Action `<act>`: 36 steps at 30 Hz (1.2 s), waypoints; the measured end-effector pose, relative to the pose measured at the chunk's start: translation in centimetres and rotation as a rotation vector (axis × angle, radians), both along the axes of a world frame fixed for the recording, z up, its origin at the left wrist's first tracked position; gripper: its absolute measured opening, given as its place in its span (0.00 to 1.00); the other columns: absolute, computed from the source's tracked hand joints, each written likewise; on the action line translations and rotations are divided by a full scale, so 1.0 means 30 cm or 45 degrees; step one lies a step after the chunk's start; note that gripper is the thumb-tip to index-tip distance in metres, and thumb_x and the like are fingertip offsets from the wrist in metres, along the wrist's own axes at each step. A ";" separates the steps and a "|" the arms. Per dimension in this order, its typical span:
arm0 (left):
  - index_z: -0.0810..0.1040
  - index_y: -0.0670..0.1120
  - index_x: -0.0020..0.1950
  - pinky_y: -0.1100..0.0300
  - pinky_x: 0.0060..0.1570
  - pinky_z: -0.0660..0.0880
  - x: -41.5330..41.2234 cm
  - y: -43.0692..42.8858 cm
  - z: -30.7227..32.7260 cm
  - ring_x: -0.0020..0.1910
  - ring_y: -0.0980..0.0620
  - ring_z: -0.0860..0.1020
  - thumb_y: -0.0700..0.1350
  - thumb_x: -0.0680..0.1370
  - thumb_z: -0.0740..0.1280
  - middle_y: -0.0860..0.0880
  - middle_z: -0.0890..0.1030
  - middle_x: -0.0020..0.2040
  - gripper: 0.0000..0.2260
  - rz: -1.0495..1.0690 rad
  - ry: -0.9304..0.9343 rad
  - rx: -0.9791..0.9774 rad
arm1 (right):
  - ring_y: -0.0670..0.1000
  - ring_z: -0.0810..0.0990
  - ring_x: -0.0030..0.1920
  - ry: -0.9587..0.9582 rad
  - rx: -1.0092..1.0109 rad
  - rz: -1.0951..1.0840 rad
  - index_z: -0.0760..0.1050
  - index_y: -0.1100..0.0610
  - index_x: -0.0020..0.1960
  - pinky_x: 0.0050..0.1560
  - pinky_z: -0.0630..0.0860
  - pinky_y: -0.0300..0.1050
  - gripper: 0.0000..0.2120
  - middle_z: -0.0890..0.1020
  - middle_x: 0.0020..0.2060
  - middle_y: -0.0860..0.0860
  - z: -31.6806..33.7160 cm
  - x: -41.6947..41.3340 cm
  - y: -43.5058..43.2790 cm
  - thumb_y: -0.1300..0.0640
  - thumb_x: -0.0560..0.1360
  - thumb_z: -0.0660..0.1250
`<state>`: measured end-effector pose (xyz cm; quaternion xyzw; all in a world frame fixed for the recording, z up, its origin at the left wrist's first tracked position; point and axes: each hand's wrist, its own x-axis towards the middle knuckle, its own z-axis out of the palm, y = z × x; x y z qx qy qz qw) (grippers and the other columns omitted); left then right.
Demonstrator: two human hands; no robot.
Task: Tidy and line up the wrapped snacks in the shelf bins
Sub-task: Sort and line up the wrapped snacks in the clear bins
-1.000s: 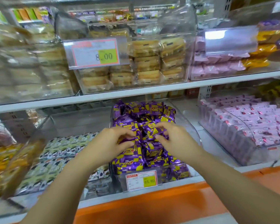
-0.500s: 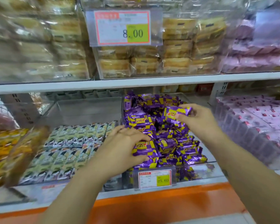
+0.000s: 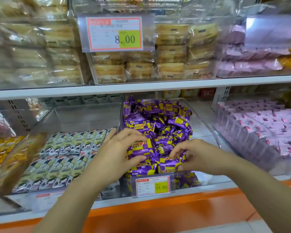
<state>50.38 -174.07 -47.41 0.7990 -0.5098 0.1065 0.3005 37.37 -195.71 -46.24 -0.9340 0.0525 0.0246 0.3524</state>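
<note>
- The right hand [image 3: 196, 155] has come down from the far right of the middle bin [image 3: 207, 126], where it held a packet up half a second ago. It is now at the near front, thumb and fingertips pinching a front packet [image 3: 170, 163] that lies flat in the nearest row.
- The left hand [image 3: 118, 153] stays at the near left of the same bin. Its fingers curl over the top of a left packet [image 3: 139, 147] and its thumb is at the near edge, so it grips that packet.
- The two held packets lie just beside each other, and the hands are near but apart.
- Behind them the purple packets [image 3: 158, 118] lie in a loose heap that reaches the far wall of the bin.
- A small price tag [image 3: 152, 185] on the bin's front hides the packets behind it.
- The left bin holds green-and-white packets [image 3: 65, 157] in neat rows, and the left forearm covers its near right corner.
- The right bin holds pink packets [image 3: 267, 128] in rows.
- On the upper shelf [image 3: 141, 88] stand clear bins of pale wrapped cakes [image 3: 171, 52], with a large price tag [image 3: 114, 33] in front of them.
- An orange ledge [image 3: 158, 214] runs along the near edge below the bins.
</note>
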 end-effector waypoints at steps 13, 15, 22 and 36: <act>0.58 0.66 0.67 0.77 0.67 0.45 -0.010 0.008 0.000 0.58 0.69 0.64 0.52 0.70 0.74 0.71 0.66 0.57 0.33 0.127 0.018 -0.045 | 0.41 0.69 0.44 -0.124 -0.411 -0.102 0.68 0.47 0.69 0.47 0.66 0.33 0.25 0.70 0.60 0.44 -0.033 0.084 -0.002 0.53 0.73 0.70; 0.62 0.64 0.68 0.73 0.69 0.44 -0.005 0.013 -0.008 0.61 0.66 0.66 0.53 0.70 0.74 0.68 0.68 0.58 0.31 0.124 -0.033 -0.052 | 0.44 0.71 0.50 -0.158 -0.503 -0.088 0.71 0.45 0.67 0.51 0.70 0.40 0.24 0.72 0.54 0.44 -0.037 0.103 0.013 0.49 0.72 0.71; 0.66 0.60 0.69 0.56 0.65 0.65 0.000 0.010 -0.012 0.61 0.60 0.69 0.56 0.72 0.72 0.65 0.68 0.60 0.27 0.134 -0.082 -0.113 | 0.40 0.75 0.39 -0.357 -0.389 -0.176 0.76 0.52 0.51 0.39 0.69 0.35 0.09 0.75 0.40 0.43 0.028 0.090 0.016 0.54 0.72 0.71; 0.66 0.60 0.67 0.50 0.61 0.71 -0.048 -0.088 -0.002 0.61 0.53 0.72 0.48 0.70 0.75 0.57 0.74 0.62 0.30 0.165 -0.114 -0.170 | 0.35 0.73 0.34 -0.390 -0.131 -0.239 0.72 0.47 0.51 0.36 0.68 0.27 0.13 0.76 0.36 0.45 0.078 -0.069 -0.045 0.61 0.72 0.70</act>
